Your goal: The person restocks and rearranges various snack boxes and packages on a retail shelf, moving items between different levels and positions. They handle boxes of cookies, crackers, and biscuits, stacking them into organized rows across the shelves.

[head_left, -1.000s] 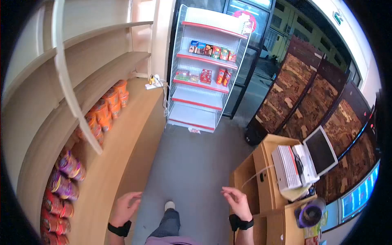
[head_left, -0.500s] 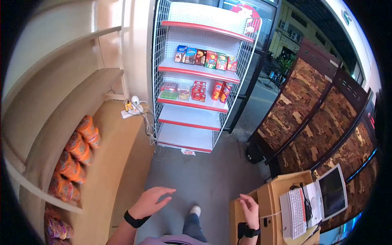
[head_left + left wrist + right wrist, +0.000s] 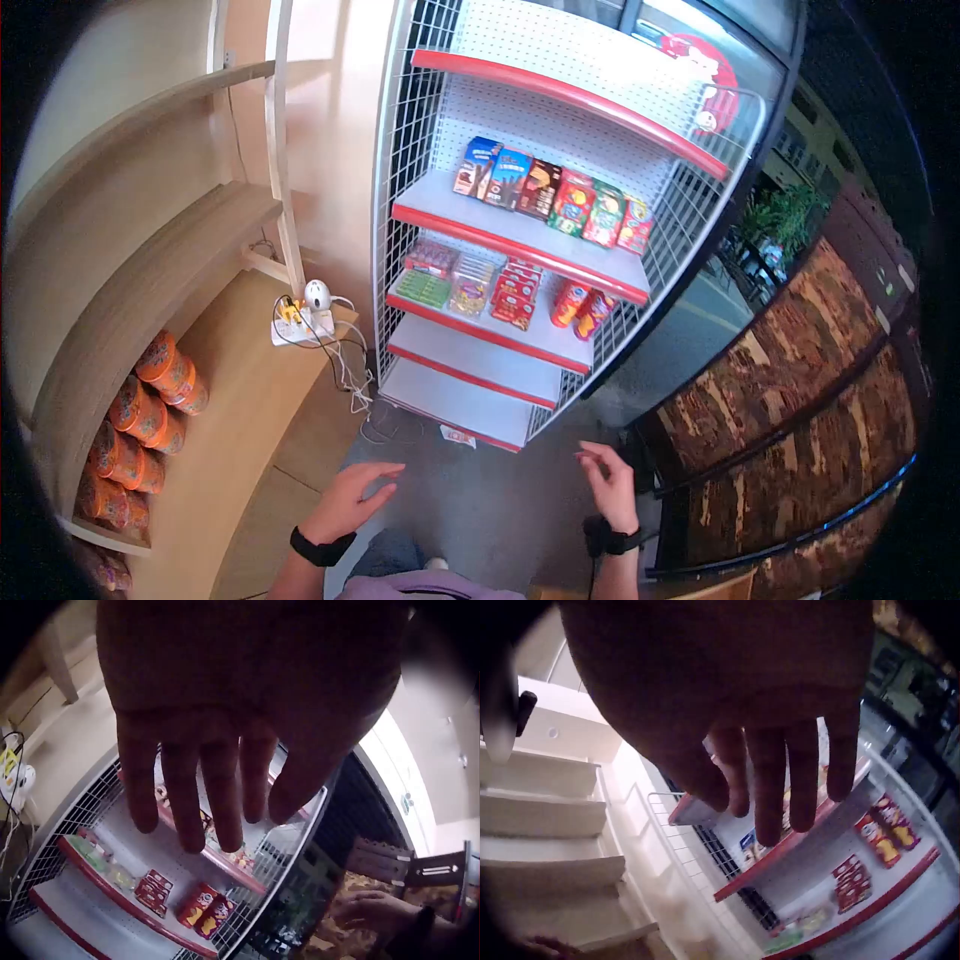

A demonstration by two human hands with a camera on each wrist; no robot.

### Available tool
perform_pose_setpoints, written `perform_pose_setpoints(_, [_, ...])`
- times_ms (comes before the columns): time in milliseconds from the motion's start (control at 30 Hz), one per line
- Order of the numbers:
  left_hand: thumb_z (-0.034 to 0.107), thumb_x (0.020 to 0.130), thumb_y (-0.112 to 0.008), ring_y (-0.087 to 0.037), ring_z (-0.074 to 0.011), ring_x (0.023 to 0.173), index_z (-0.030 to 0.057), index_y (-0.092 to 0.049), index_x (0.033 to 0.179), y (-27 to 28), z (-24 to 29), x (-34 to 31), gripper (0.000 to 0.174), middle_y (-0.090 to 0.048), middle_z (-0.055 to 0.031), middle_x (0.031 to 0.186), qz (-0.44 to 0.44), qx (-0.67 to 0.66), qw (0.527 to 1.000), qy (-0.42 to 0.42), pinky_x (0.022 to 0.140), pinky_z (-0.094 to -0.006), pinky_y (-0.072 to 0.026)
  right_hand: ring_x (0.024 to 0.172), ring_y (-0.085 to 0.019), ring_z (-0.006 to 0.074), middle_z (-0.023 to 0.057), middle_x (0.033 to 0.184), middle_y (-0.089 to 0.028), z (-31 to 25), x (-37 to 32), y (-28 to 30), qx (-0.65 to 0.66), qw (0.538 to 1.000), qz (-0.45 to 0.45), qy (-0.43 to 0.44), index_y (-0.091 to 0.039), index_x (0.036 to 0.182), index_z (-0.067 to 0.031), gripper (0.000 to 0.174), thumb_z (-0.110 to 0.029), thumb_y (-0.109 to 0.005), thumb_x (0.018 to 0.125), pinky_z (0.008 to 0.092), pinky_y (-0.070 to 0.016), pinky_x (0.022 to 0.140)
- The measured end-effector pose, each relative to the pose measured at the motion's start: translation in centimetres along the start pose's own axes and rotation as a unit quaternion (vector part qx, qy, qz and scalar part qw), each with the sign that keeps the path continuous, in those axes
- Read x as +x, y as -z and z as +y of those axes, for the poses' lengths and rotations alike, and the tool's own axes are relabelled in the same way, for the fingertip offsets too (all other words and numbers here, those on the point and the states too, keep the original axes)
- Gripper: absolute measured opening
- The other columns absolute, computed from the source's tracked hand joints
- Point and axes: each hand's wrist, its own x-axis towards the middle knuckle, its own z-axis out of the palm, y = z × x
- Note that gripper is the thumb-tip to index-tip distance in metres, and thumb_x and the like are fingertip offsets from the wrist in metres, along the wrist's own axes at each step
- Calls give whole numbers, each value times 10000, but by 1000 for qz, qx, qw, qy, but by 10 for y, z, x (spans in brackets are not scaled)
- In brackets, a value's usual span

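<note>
My left hand [image 3: 345,502] is held out low in the head view, fingers extended and nothing in it. On the other side, my right hand [image 3: 610,487] is also raised and holds nothing, its fingers loosely bent. Both are in front of a white display rack [image 3: 470,348] with red shelf edges, apart from it. An upper shelf bears a row of snack boxes [image 3: 540,188]. Below that stand red packs [image 3: 517,295], a clear tub [image 3: 470,283], green packs [image 3: 424,288] and two red canisters [image 3: 570,303]. In the left wrist view the spread fingers [image 3: 180,802] overlap the rack.
On the left, a wooden shelf unit [image 3: 225,400] carries orange tubs [image 3: 138,410]. A power strip [image 3: 300,328] with tangled cables lies at its end, beside the rack. A brown patterned folding screen [image 3: 770,400] stands on the right. Grey floor [image 3: 490,500] lies between.
The view has come closer to the rack, which looks larger. The desk with the laptop has mostly left the frame. Both hands stay raised and empty.
</note>
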Motion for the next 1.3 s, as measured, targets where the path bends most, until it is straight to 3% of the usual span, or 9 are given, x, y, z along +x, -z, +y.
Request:
perform_pose_setpoints(133, [96,850,-630,-626,-255,993,48,-630,1124,8,-48,37,278,-663,-115,1070,39,-4,998,39,882,-348,-475,929,-639,167,99,995,-685,-4,85,-56,-44,988,-124,75,-625,1135,-25,265,-30,-605,871,276,-486,821])
perform_pose_setpoints(300, [76,839,-642,-631,-237,996,47,-629,1125,42,-80,108,288,-662,-122,1056,67,-5,987,149,866,-327,-483,926,-642,156,83,994,-689,3,162,-101,55,985,-161,21,-626,1140,-36,266,-55,-610,875,276,-499,780])
perform_pose_setpoints(367, [77,837,-643,-631,-240,988,46,-629,1122,57,-91,148,287,-663,-121,1044,75,-6,991,111,856,-328,-485,921,-643,148,81,987,-690,-5,197,-100,-1,984,-170,43,-625,1143,-41,265,-57,-605,879,272,-501,773])
perform_pose_setpoints(400, [78,835,-643,-632,-244,981,45,-629,1118,63,-97,168,285,-664,-119,1033,84,-6,994,75,845,-329,-487,955,-651,227,109,1000,-688,-6,213,-98,11,988,-156,16,-633,1140,-65,264,-83,-611,877,310,-481,849])
perform_pose_setpoints(500, [76,836,-640,-632,-247,964,44,-629,1118,73,-110,225,284,-665,-114,1026,62,16,996,59,834,-330,-487,960,-649,201,110,1007,-691,-5,256,-97,6,998,-54,32,-638,1125,-47,246,-71,-613,882,297,-485,840])
perform_pose_setpoints(667, [60,839,-629,-632,-254,952,32,-627,1118,72,-94,283,280,-665,-118,1027,33,13,999,32,839,-335,-486,964,-635,174,98,1001,-690,-5,286,-103,99,994,-43,-4,-628,1129,-27,234,-71,-596,902,289,-484,841])
perform_pose_setpoints(833, [42,836,-623,-635,-245,938,16,-622,1119,73,-111,294,285,-669,-125,1019,52,-13,997,59,841,-326,-485,978,-620,153,84,1008,-686,-7,326,-82,89,990,-106,29,-617,1141,-18,237,-70,-584,913,286,-471,864])
perform_pose_setpoints(1167, [-3,830,-603,-630,-185,920,-9,-627,1091,78,-110,317,262,-674,-111,971,168,-63,978,106,817,-299,-493,958,-632,173,95,990,-688,-51,411,-10,-15,989,36,143,-631,1112,-11,224,-41,-579,896,308,-471,869])
perform_pose_setpoints(1300, [-20,814,-620,-571,-136,738,-13,-619,897,67,-125,328,84,-629,-65,806,171,-52,980,83,675,-267,-458,965,-625,175,98,987,-686,-40,417,13,130,977,91,140,-614,1109,-1,223,-47,-577,894,306,-435,912])
